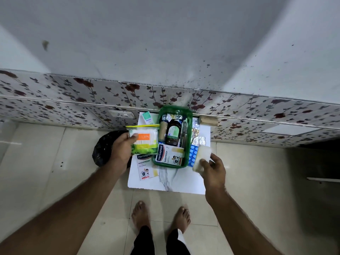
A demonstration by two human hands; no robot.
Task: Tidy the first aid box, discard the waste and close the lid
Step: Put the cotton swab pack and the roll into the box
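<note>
A green first aid box point(189, 144) stands open on a white marble-patterned board point(165, 181) on the floor. Inside it are a brown bottle point(173, 133), a bandage roll point(162, 131), foil strips and a Hansaplast carton point(169, 153). My left hand point(122, 150) grips a green pack of cotton buds point(144, 138) just left of the box. My right hand point(213, 168) holds a pale yellowish-white roll point(201, 157) at the box's right front corner, over a blue blister strip point(193, 155).
A black waste bag point(104, 148) sits left of the board, partly behind my left wrist. A second Hansaplast carton point(146, 166) and a small teal-white carton point(148, 117) lie on the board. A floral-tiled wall runs behind. My bare feet point(160, 216) stand before the board.
</note>
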